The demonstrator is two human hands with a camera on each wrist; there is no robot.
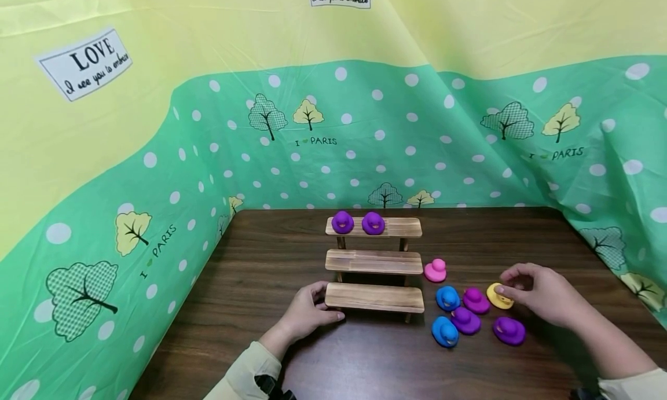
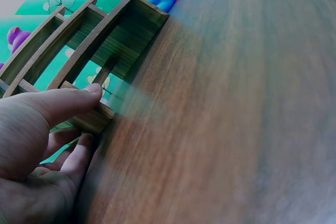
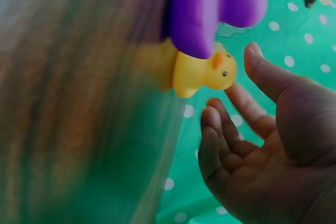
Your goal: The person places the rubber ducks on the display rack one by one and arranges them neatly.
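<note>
Worktop point(image 1: 219, 307): one, dark wood grain, near edge out of view.

Sleeves point(image 1: 247, 368): two, pale, one at each wrist, at the near side.

Near blue duck point(image 1: 445, 331): one, right of centre on the worktop.

Near purple duck point(image 1: 509, 330): one, farther toward the worktop's right edge.

Middle purple duck point(image 1: 466, 320): one, between those two, just beside the near blue duck.

Left hand point(image 1: 304, 316): thumb and fingers clamped on the left end of the wooden stand point(image 1: 375, 297), at its lowest step.

Wooden stand: three steps rising toward the worktop's far edge, set about midway between left and right edges.

Magenta duck point(image 1: 476, 300) and far blue duck point(image 1: 448, 298): one each, side by side behind the middle purple duck.

Yellow duck point(image 1: 500, 296): one, resting on the worktop beside the magenta duck, on the side of the right edge.

Right hand point(image 1: 539, 290): at the yellow duck, thumb and fingers apart; fingertip contact cannot be told.

Pink duck point(image 1: 435, 270): one, just off the stand's right end.

Purple pair point(image 1: 373, 223): two ducks on the top step, left end and middle, near the worktop's far edge.

Fabric point(image 1: 359, 154): green with white dots, yellow above, printed trees, hung behind the far edge.
</note>
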